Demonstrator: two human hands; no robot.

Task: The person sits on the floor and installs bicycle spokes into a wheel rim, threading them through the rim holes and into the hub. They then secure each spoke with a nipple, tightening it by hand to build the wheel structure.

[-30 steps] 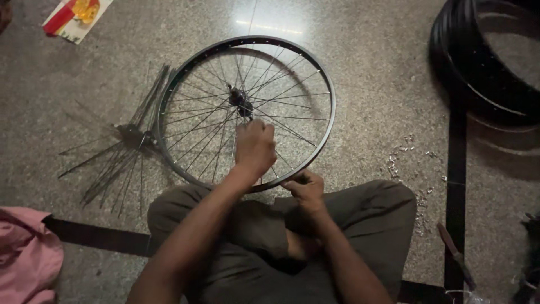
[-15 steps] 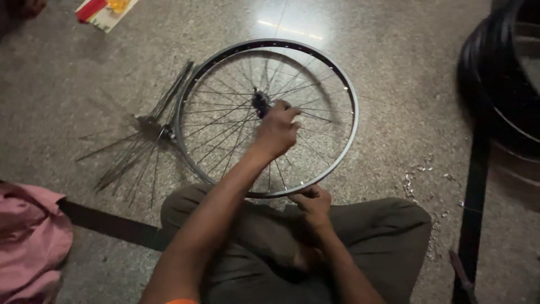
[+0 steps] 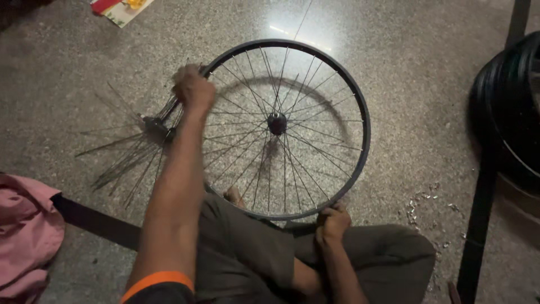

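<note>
A spoked bicycle wheel rim with a dark hub lies on the stone floor in front of my crossed legs. My left hand reaches out to the rim's far left edge, fingers curled there; it is blurred, and whether it holds the rim or loose spokes is unclear. My right hand grips the near edge of the rim against my lap. A second hub with loose spokes fanned out rests on the floor just left of the wheel.
A pink cloth lies at the lower left. Black tyres are stacked at the right, beside a dark strip on the floor. Small metal bits are scattered right of my knee. A coloured packet lies at top left.
My left hand moved from the wheel's hub area out to the rim's left edge. The view shifted left, and my right hand stayed on the near rim.
</note>
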